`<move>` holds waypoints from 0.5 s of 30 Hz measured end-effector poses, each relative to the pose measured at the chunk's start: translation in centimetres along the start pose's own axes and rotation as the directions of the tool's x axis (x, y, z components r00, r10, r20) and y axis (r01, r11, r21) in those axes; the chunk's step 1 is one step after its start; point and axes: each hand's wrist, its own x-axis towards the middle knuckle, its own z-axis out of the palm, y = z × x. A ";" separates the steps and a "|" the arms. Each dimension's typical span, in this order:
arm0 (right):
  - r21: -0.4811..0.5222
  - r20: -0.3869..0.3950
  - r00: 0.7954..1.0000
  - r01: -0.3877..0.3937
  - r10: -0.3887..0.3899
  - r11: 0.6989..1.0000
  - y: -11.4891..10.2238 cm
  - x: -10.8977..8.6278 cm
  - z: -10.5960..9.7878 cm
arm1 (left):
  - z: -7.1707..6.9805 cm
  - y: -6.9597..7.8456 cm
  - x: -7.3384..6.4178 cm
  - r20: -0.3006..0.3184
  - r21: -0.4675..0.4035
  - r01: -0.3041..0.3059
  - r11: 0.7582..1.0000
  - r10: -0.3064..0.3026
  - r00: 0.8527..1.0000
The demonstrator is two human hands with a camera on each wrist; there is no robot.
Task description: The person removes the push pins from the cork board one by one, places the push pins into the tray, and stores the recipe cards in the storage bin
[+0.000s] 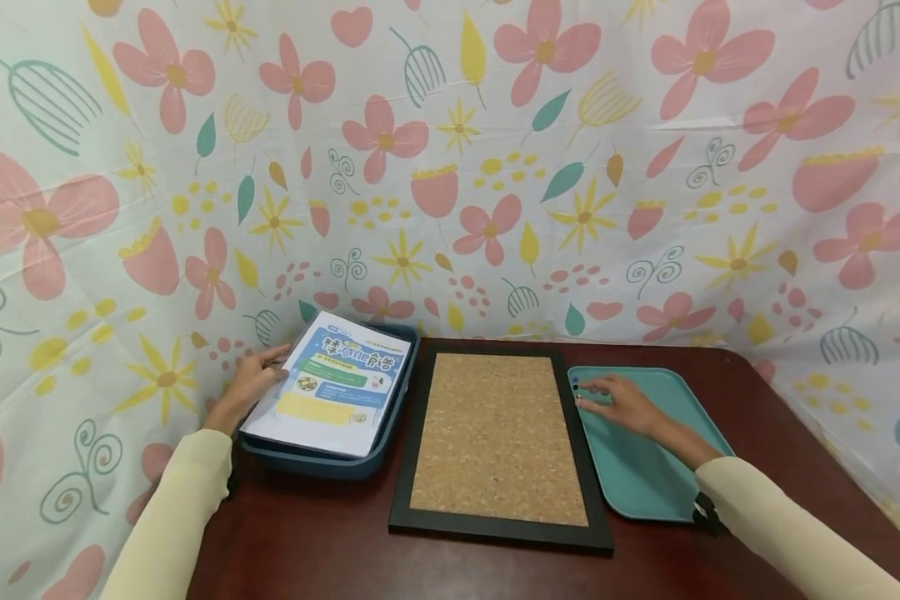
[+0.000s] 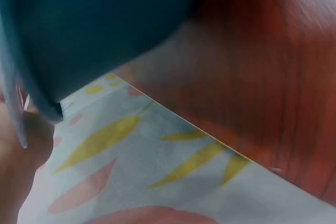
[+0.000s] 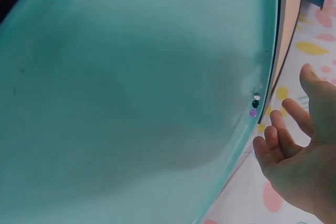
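My left hand (image 1: 249, 385) is at the left edge of a printed paper stack (image 1: 337, 383), its thumb and fingers pinching that edge. The stack lies tilted in a dark blue basket (image 1: 330, 467); in the left wrist view the basket (image 2: 94, 30) hides much of that hand (image 2: 23, 156). My right hand (image 1: 624, 406) hovers over the left rim of a teal tray (image 1: 645, 475), thumb and index finger apart. In the right wrist view, that hand (image 3: 299, 156) has loosely bent fingers holding nothing. Small round pieces, one black (image 3: 255, 104) and one purple (image 3: 253, 113), lie by the tray's rim.
A cork board (image 1: 498, 442) with a black frame lies between the basket and the tray on the dark red-brown table (image 1: 307, 542). Behind and at the sides hangs a flower-patterned cloth (image 1: 450, 208) that meets the table's edges.
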 end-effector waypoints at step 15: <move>-0.012 0.043 0.999 -0.007 0.008 1.000 0.2 -0.1 -0.3 | 1.9 -0.2 0.3 -0.015 0.291 -0.168 0.942 0.180 0.984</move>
